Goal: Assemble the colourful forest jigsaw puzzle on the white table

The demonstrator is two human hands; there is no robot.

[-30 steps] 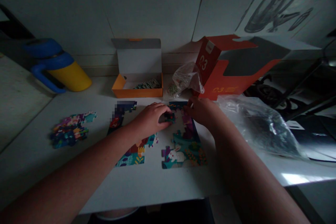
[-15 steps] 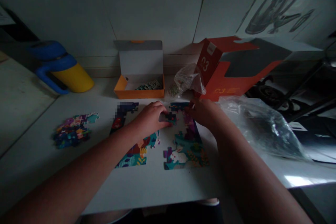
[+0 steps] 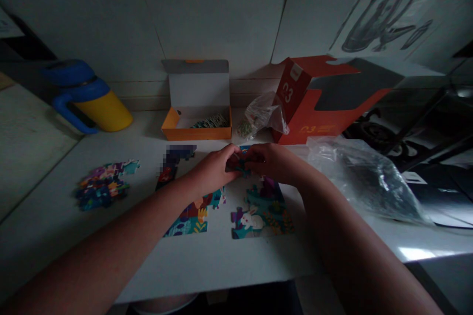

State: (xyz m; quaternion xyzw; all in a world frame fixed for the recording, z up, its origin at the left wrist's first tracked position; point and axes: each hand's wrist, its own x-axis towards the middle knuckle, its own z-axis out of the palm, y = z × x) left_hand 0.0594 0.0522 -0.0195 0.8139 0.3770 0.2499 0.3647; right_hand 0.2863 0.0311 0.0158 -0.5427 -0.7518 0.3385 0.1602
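Note:
My left hand [image 3: 218, 165] pinches a dark teal jigsaw puzzle piece [image 3: 243, 166] between thumb and fingers. From the other side my right hand [image 3: 275, 161] has its fingertips closed on that piece, partly hiding it. Both hands are over the upper part of the right puzzle section [image 3: 275, 211], where a white rabbit shows near the bottom. A left puzzle section [image 3: 195, 219] lies beneath and beside my left forearm, which covers its middle. A bare strip of table separates the two sections.
Loose puzzle pieces [image 3: 101, 187] are heaped at the left. Behind stand an open orange box [image 3: 195, 133] with more pieces, a clear bag [image 3: 254, 118] and a large red box [image 3: 325, 113]. A plastic sheet [image 3: 362, 177] lies right; a blue-yellow jug [image 3: 107, 108] stands left.
My right hand has moved left from the right section's top edge to meet my left hand at the puzzle piece. The left hand stays nearly in place, still pinching it.

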